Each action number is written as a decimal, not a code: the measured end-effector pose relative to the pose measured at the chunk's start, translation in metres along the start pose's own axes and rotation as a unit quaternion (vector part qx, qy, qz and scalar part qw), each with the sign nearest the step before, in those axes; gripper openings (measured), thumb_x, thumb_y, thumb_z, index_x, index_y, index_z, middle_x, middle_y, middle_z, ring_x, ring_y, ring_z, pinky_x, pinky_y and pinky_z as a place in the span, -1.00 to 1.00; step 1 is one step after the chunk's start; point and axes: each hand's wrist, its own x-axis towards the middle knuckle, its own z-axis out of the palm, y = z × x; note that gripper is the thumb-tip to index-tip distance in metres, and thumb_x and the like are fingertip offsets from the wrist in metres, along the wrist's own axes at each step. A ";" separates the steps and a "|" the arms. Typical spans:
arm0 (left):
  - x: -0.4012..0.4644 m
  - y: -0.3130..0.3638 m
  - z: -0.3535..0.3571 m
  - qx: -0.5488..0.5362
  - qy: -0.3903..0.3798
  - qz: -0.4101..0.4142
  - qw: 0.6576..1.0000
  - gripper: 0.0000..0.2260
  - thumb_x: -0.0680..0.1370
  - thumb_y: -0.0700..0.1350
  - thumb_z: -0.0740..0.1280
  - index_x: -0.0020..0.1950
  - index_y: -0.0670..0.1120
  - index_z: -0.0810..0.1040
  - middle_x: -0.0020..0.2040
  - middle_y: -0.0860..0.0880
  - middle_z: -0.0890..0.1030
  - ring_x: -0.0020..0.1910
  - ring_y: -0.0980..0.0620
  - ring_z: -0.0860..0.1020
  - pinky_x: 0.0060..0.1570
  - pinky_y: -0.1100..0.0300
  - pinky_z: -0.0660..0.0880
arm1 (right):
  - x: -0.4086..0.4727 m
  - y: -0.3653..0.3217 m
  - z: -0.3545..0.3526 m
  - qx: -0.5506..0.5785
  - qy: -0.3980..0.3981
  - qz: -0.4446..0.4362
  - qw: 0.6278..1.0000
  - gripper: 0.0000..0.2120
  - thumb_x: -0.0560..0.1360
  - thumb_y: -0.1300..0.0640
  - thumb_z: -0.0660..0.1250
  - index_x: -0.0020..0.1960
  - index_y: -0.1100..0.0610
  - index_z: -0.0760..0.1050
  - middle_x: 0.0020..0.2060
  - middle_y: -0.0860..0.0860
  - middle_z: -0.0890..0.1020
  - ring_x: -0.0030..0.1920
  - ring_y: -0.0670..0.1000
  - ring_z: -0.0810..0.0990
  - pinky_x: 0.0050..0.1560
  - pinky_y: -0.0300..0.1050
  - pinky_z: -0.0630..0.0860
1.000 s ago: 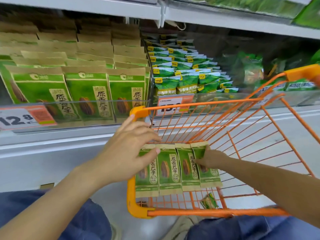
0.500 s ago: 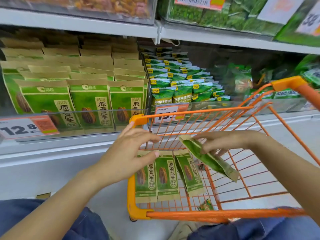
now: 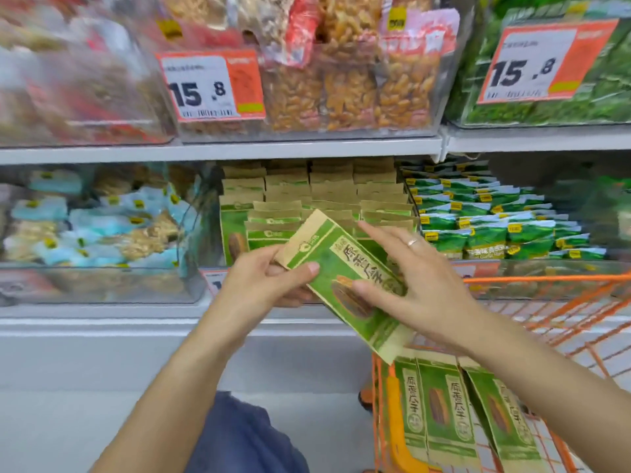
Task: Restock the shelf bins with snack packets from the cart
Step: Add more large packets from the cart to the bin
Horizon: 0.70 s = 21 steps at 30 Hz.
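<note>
Holding one green packet (image 3: 345, 281) tilted in front of the shelf, I have it between both hands: my left hand (image 3: 269, 281) pinches its upper corner with thumb on the face and fingers curled behind, while my right hand (image 3: 420, 285) lies across the lower right part, thumb on the front and fingers mostly straight over the edge. The packet hangs just in front of the bin (image 3: 317, 199) of matching packets on the middle shelf, above the near corner of the cart (image 3: 546, 281). To do this step well, I think I should turn the packet upright, printed face forward, and slide it into the front row where the stack looks lowest, keeping it in line with its neighbours so the rows stay tidy. Three more packets (image 3: 447, 411) lean in the cart below my right arm, so the job looks far from finished. To the right sits a bin of small green bags (image 3: 495, 216); I must not mix them.
</note>
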 end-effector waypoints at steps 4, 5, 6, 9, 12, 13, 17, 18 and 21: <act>-0.017 0.016 -0.070 0.006 0.180 0.113 0.977 -0.83 0.50 -0.29 0.36 -0.08 0.00 0.59 -0.35 0.06 0.68 -0.40 0.13 0.64 -0.39 0.32 0.54 | 0.025 0.003 0.028 -0.051 0.046 -0.018 0.997 -0.39 0.54 -0.26 0.04 0.47 0.04 0.29 0.41 0.04 0.39 0.44 0.05 0.26 0.43 -0.02 0.14; -0.022 0.018 -0.088 0.027 0.220 0.151 0.963 -0.77 0.51 -0.31 0.35 -0.10 0.04 0.62 -0.34 0.12 0.67 -0.38 0.18 0.63 -0.35 0.34 0.55 | 0.031 0.004 0.035 -0.079 0.050 -0.029 0.995 -0.40 0.56 -0.24 0.02 0.47 0.07 0.29 0.43 0.07 0.37 0.47 0.08 0.23 0.46 0.00 0.06; -0.025 0.019 -0.105 0.066 0.256 0.185 0.947 -0.71 0.51 -0.30 0.36 -0.11 0.12 0.64 -0.31 0.19 0.67 -0.34 0.23 0.62 -0.29 0.36 0.55 | 0.036 0.003 0.041 -0.107 0.052 -0.038 0.992 -0.41 0.57 -0.22 0.02 0.46 0.09 0.30 0.43 0.10 0.37 0.48 0.12 0.22 0.48 0.02 0.01; -0.023 0.012 -0.138 0.236 0.332 0.230 0.884 -0.77 0.50 -0.06 0.39 0.01 0.30 0.58 -0.19 0.38 0.62 -0.26 0.35 0.58 -0.13 0.26 0.53 | 0.048 -0.002 0.055 -0.180 0.052 -0.057 0.981 -0.44 0.58 -0.16 0.02 0.44 0.13 0.34 0.38 0.17 0.43 0.44 0.20 0.31 0.46 0.10 0.01; -0.007 -0.002 -0.140 0.337 0.341 0.208 0.852 -0.72 0.48 0.04 0.34 0.19 0.13 0.57 -0.14 0.18 0.67 -0.19 0.17 0.64 -0.07 0.10 0.55 | 0.052 -0.003 0.065 -0.226 0.060 -0.054 0.971 -0.46 0.58 -0.13 0.04 0.44 0.13 0.36 0.35 0.17 0.46 0.39 0.21 0.38 0.43 0.13 0.10; -0.001 -0.007 -0.135 0.358 0.339 0.194 0.848 -0.71 0.49 0.03 0.36 0.21 0.06 0.59 -0.14 0.06 0.69 -0.17 0.03 0.66 -0.07 0.04 0.55 | 0.052 -0.002 0.067 -0.231 0.067 -0.052 0.969 -0.47 0.57 -0.12 0.06 0.44 0.13 0.36 0.35 0.16 0.47 0.37 0.20 0.40 0.41 0.11 0.12; 0.041 -0.021 -0.113 0.471 0.277 0.105 0.831 -0.72 0.52 -0.04 0.41 0.22 -0.06 0.59 -0.13 -0.17 0.69 -0.03 -0.19 0.63 -0.08 0.02 0.49 | 0.053 0.001 0.070 -0.245 0.095 -0.060 0.963 -0.49 0.56 -0.06 0.11 0.44 0.12 0.35 0.33 0.15 0.48 0.33 0.19 0.42 0.39 0.07 0.16; 0.054 -0.024 -0.111 0.528 0.251 0.085 0.807 -0.72 0.52 -0.02 0.40 0.21 -0.06 0.58 -0.09 -0.18 0.67 0.03 -0.21 0.60 -0.05 0.00 0.46 | 0.053 0.002 0.070 -0.252 0.098 -0.066 0.961 -0.49 0.55 -0.05 0.11 0.45 0.12 0.34 0.34 0.16 0.47 0.33 0.19 0.41 0.39 0.08 0.16; 0.088 -0.025 -0.112 0.712 0.169 0.099 0.674 -0.64 0.51 0.05 0.39 0.22 -0.12 0.53 0.16 -0.17 0.60 0.29 -0.19 0.41 0.28 -0.07 0.23 | 0.053 0.006 0.071 -0.271 0.101 -0.089 0.953 -0.49 0.56 -0.01 0.13 0.47 0.14 0.30 0.37 0.20 0.43 0.35 0.23 0.39 0.41 0.14 0.19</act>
